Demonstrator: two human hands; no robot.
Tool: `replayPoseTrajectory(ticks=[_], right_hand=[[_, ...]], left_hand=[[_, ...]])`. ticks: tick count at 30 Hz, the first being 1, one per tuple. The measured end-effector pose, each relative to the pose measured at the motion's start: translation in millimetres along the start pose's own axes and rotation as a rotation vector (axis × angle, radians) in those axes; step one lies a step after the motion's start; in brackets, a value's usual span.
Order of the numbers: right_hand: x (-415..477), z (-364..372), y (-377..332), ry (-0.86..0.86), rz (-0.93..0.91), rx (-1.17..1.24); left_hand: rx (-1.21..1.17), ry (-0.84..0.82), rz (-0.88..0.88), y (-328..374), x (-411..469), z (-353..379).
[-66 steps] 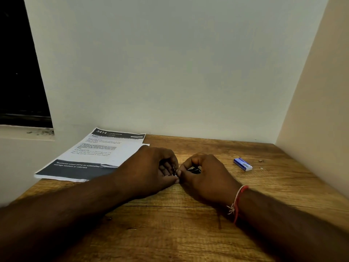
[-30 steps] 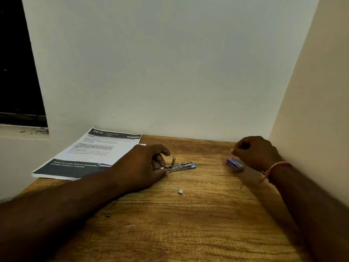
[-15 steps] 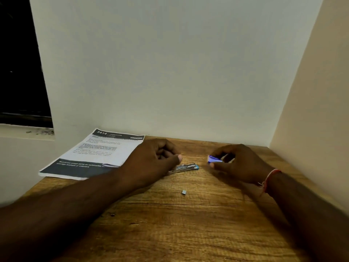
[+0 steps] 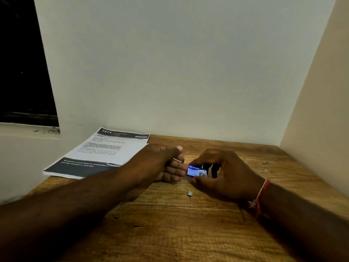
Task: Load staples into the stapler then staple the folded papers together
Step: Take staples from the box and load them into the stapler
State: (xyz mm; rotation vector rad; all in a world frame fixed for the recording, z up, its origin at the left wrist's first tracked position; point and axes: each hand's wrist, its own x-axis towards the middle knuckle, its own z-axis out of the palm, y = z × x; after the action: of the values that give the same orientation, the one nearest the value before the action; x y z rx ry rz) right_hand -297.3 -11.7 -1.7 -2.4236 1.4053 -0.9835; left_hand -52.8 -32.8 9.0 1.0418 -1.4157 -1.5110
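My right hand (image 4: 226, 178) pinches a small blue staple box (image 4: 196, 170) between thumb and fingers, just above the wooden table (image 4: 170, 233). My left hand (image 4: 162, 165) is curled round the stapler (image 4: 179, 160), of which only a thin metal bit shows under the thumb. The left fingertips meet the box's left end. A small loose piece of staples (image 4: 189, 194) lies on the table in front of both hands. The folded printed papers (image 4: 98, 154) lie at the back left, partly behind my left hand.
White walls close the table at the back and on the right. A few tiny bits (image 4: 264, 163) lie near the right wall. A dark window and its sill (image 4: 28, 129) are at the far left.
My right hand reached to the right, picked up the blue staple box and brought it back to the middle. My left hand lifted the stapler off the table and met the box.
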Motion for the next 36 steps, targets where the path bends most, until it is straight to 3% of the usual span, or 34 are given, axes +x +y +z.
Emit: replayPoseTrajectory(ticks=[12, 21, 24, 28, 36], right_hand=[[0.9, -1.7, -1.5, 0.015, -0.068, -0.030], [-2.6, -0.5, -2.5, 0.027, -0.008, 0.019], [-2.8, 1.8, -5.2, 0.027, 0.013, 0.060], [-2.8, 5.8, -8.8, 0.014, 0.047, 0.050], [0.2, 3.0, -4.5, -0.091, 0.111, 0.065]], left_hand=[[-0.153, -0.019, -0.129, 4.2, -11.9, 8.5], [-0.182, -0.072, -0.145, 3.5, -12.4, 8.0], [0.076, -0.043, -0.011, -0.5, -10.3, 4.9], [0.847, 0.118, 0.331, -5.9, -13.8, -1.0], [1.047, 0.045, 0.342, 0.3, -12.5, -3.7]])
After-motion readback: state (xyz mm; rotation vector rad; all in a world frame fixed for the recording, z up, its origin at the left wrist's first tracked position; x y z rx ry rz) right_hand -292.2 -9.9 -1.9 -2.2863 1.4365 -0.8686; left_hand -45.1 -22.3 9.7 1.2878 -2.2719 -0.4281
